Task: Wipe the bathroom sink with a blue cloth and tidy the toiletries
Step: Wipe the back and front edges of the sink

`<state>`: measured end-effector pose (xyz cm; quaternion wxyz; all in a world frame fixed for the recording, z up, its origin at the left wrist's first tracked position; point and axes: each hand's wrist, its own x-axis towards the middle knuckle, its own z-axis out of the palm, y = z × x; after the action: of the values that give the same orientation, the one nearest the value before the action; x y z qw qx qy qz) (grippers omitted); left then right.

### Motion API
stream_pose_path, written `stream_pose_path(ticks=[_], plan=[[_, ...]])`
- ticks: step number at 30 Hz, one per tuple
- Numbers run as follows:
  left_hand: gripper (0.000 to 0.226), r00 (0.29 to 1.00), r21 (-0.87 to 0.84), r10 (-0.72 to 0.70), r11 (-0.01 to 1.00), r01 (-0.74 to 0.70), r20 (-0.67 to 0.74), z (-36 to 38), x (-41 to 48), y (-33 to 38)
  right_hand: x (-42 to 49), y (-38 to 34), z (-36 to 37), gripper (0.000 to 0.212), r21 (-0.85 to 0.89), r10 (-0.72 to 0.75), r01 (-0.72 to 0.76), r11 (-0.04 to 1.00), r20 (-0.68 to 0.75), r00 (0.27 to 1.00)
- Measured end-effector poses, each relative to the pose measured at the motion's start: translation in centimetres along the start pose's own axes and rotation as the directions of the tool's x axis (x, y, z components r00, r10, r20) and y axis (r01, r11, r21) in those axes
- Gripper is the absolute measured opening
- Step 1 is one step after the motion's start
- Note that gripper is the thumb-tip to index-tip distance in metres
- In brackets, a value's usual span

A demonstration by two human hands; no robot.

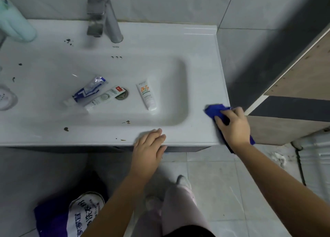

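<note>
Just started: the right hand (234, 128) grips the cloth (212, 110) at 4 o'clock on the sink (201, 40), the left hand (148, 147) lies flat, and spots (66, 129) and tubes (146, 95) remain.

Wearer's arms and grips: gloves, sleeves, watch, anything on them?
Left grip and right grip are bare hands: no gloves, no rings visible. Left forearm and right forearm are bare to the frame edge: no sleeves, watch, bands or markings in view.
</note>
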<state>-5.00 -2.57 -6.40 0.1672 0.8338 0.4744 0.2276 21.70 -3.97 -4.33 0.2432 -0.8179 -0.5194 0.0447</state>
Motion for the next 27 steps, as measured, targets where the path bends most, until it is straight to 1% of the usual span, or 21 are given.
stream_pose_path(ticks=[1, 2, 3, 4, 6, 7, 8, 9, 11, 12, 14, 15, 16, 18, 21, 23, 25, 27], plan=[[0.032, 1.0, -0.021, -0.019, 1.0, 0.019, -0.005, 0.2, 0.1, -0.1, 0.6, -0.8, 0.4, 0.026, 0.001, 0.058, -0.058, 0.998, -0.013, 0.998], [0.031, 0.999, -0.04, -0.038, 0.998, 0.038, -0.007, 0.4, 0.1, -0.1, 0.3, -2.3, 1.1, 0.025, 0.023, 0.044, -0.044, 0.999, -0.008, 0.999], [0.031, 0.998, -0.053, -0.054, 0.997, 0.054, -0.012, 0.6, 0.1, -0.2, -0.7, -3.9, 2.0, 0.024, 0.068, -0.03, 0.028, 0.997, 0.019, 0.999], [0.031, 0.998, -0.061, -0.067, 0.996, 0.066, -0.017, 0.7, 0.1, -0.2, -2.1, -5.4, 2.9, 0.023, 0.111, -0.144, 0.138, 0.984, 0.049, 0.988], [0.031, 0.997, -0.064, -0.08, 0.995, 0.079, -0.02, 0.6, 0.2, 0.0, -4.6, -6.5, 3.3, 0.022, 0.168, -0.363, 0.339, 0.926, 0.137, 0.922], [0.029, 0.996, -0.057, -0.085, 0.995, 0.084, -0.021, 0.4, 0.3, 0.2, -4.5, -5.9, 3.0, 0.022, 0.183, -0.43, 0.4, 0.898, 0.169, 0.887], [0.027, 0.996, -0.05, -0.089, 0.995, 0.088, -0.02, 0.2, 0.5, 0.4, -3.4, -4.9, 2.5, 0.023, 0.188, -0.449, 0.418, 0.889, 0.175, 0.876], [0.027, 0.995, -0.05, -0.094, 0.994, 0.093, -0.016, 0.1, 0.6, 0.5, -2.1, -3.8, 2.0, 0.024, 0.168, -0.406, 0.38, 0.91, 0.161, 0.9], [0.029, 0.995, -0.059, -0.102, 0.993, 0.101, -0.017, -0.2, 0.7, 0.7, 0.3, -1.5, 0.9, 0.026, 0.071, -0.216, 0.209, 0.975, 0.095, 0.972], [0.032, 0.995, -0.054, -0.1, 0.994, 0.099, -0.019, -0.2, 0.6, 0.8, 1.0, -0.7, 0.5, 0.027, 0.035, -0.134, 0.132, 0.991, 0.068, 0.989], [0.034, 0.995, -0.033, -0.09, 0.995, 0.089, -0.03, -0.1, 0.5, 1.0, 0.6, -0.7, 0.2, 0.026, 0.022, -0.064, 0.064, 0.998, 0.031, 0.997], [0.033, 0.995, -0.028, -0.096, 0.995, 0.095, -0.034, 0.0, 0.5, 1.1, -0.3, -1.4, 0.2, 0.025, 0.038, -0.068, 0.067, 0.997, 0.031, 0.997], [0.033, 0.994, -0.021, -0.106, 0.994, 0.105, -0.03, 0.0, 0.5, 1.2, -1.7, -2.0, 0.5, 0.024, 0.056, -0.104, 0.102, 0.993, 0.042, 0.994], [0.034, 0.994, 0.014, -0.108, 0.994, 0.108, 0.007, -0.1, 0.5, 1.5, -4.2, -3.1, 1.1, 0.024, 0.088, -0.219, 0.212, 0.973, 0.08, 0.972], [0.043, 0.996, 0.104, -0.059, 0.993, 0.052, 0.068, -0.6, -0.4, 1.6, -4.9, -3.6, 1.3, 0.025, 0.139, -0.282, 0.264, 0.954, 0.13, 0.95], [0.041, 0.996, 0.075, -0.088, 0.993, 0.087, 0.018, -1.2, -1.9, 1.1, -4.4, -3.7, 1.4, 0.026, 0.15, -0.302, 0.281, 0.948, 0.146, 0.942], [0.039, 0.979, 0.033, -0.19, 0.981, 0.193, -0.07, -2.4, -3.7, -0.4, -4.4, -4.5, 1.8, 0.027, 0.151, -0.314, 0.291, 0.945, 0.157, 0.936], [0.039, 0.955, 0.032, -0.258, 0.964, 0.265, -0.146, -3.9, -5.2, -2.9, -5.2, -6.7, 3.0, 0.027, 0.158, -0.331, 0.308, 0.938, 0.152, 0.931]])
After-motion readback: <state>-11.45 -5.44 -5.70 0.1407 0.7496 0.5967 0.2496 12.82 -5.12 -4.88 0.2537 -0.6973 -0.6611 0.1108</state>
